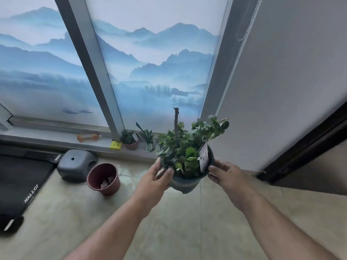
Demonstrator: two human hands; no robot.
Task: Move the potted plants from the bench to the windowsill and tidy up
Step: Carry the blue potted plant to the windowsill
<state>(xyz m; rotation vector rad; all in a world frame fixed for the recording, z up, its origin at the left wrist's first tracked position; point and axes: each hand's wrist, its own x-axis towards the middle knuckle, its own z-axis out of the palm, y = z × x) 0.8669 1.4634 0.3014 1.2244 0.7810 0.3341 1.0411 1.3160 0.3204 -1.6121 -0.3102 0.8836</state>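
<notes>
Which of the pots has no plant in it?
The reddish-brown pot on the floor beside the grey stool; the other three hold green plants.

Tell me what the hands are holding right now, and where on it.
Both hands hold the grey potted plant by its rim: left hand on the left side, right hand on the right.

Grey-blue pot (pixel 185 182), green leaves (pixel 185 149), reddish-brown pot (pixel 104 179).

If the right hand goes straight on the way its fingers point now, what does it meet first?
The right hand already grips the dark potted plant; its fingers point left into the pot's side, so it meets that pot first, with the left hand probably beyond.
</notes>
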